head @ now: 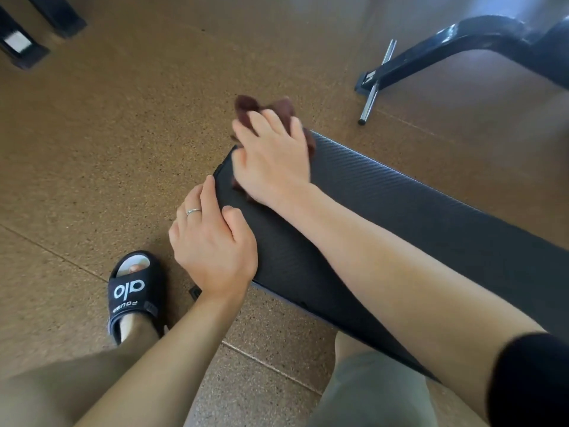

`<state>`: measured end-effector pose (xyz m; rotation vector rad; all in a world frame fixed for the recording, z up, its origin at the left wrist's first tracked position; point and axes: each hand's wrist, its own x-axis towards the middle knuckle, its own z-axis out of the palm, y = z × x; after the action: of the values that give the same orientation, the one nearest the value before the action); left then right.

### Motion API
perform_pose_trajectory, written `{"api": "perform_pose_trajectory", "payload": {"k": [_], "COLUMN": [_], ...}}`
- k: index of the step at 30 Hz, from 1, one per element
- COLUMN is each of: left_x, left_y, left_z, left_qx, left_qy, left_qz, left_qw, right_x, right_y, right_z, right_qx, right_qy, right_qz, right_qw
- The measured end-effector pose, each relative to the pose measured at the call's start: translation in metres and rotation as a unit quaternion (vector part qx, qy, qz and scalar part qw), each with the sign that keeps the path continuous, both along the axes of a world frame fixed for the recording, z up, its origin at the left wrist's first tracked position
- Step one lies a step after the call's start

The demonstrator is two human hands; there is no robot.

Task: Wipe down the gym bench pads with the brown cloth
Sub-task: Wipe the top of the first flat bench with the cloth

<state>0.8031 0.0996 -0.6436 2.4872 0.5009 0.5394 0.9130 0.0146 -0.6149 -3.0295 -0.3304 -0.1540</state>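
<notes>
Right grip [271,161]: flat, fingers spread, pressing brown cloth [271,110] | cloth at bench pad [400,211] far end corner, bunched past the edge | left grip [212,241]: relaxed fingers resting on pad's left edge | slipper [134,292] on floor beside.

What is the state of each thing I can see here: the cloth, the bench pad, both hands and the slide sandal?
brown cloth: crumpled, pressed on the pad's far end, partly hanging past the edge.
bench pad: lying flat, being wiped.
right hand: fingers spread, pressing the cloth.
left hand: resting on the pad's near edge, ring on one finger.
black slide sandal: worn, flat on the floor.
</notes>
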Motion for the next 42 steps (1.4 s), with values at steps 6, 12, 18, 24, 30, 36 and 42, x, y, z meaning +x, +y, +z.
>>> {"api": "perform_pose_trajectory", "payload": {"k": [6, 12, 18, 24, 30, 36, 42], "left_x": [0.001, 0.000, 0.000, 0.001, -0.001, -0.003, -0.002], "left_y": [0.000, -0.001, -0.001, -0.003, -0.001, -0.002, -0.003], "left_z": [-0.001, -0.001, -0.001, -0.003, -0.002, 0.002, 0.007], "left_qx": [0.001, 0.008, 0.011, 0.016, 0.015, 0.004, -0.003], "left_qy": [0.012, 0.011, 0.008, 0.005, 0.007, 0.025, 0.045], "left_qz": [-0.002, 0.003, 0.002, 0.008, 0.007, 0.008, 0.009], "left_qw": [1.000, 1.000, 1.000, 1.000, 1.000, 1.000, 0.999], "right_x": [0.025, 0.005, -0.100, -0.048, -0.019, -0.164, -0.120], "right_y": [0.020, -0.077, -0.191, -0.124, -0.032, -0.073, -0.100], "right_z": [-0.003, -0.003, -0.001, 0.000, 0.000, 0.003, 0.001], "right_qx": [-0.003, 0.034, 0.039, 0.019, -0.022, 0.002, 0.030], "right_qy": [0.002, -0.005, 0.003, 0.031, 0.039, 0.034, 0.033], "right_qz": [0.060, -0.090, -0.243, -0.276, -0.135, 0.003, 0.018], "right_qw": [0.998, 0.995, 0.969, 0.961, 0.990, 0.999, 0.999]}}
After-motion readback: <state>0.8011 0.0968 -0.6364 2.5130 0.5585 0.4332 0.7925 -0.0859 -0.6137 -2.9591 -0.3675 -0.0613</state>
